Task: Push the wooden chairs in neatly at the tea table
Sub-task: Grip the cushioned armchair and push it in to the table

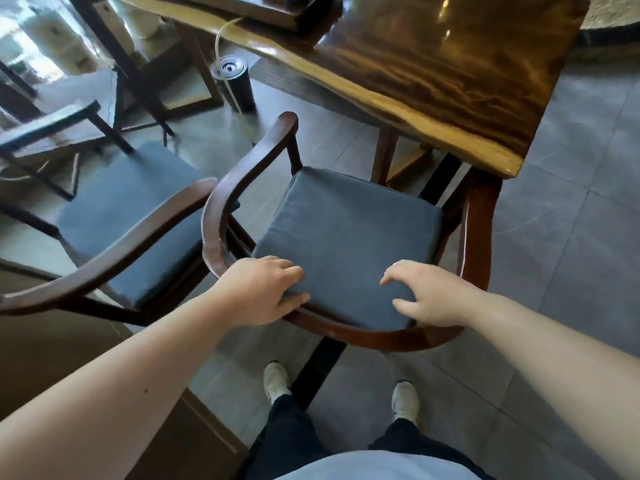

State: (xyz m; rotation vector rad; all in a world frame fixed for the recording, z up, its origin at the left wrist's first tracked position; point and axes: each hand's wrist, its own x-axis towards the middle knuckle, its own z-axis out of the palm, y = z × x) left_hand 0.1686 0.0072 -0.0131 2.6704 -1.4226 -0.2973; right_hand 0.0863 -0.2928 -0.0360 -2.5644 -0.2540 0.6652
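A dark wooden armchair (221, 202) with a blue-grey cushion (349, 237) stands in front of me, its front edge just under the glossy wooden tea table (450, 81). My left hand (263, 292) rests on the curved back rail at the left, fingers spread over the cushion's edge. My right hand (429, 296) hovers over the rail's right part, fingers apart and curled, holding nothing. A second armchair (114, 247) with the same cushion stands to the left, away from the table and angled.
A black cylindrical bin (233, 83) with a hose stands on the tiled floor beside the table leg. Another dark chair frame (55, 129) is at the far left. A brown cabinet edge (52, 341) is at my left. My feet are behind the chair.
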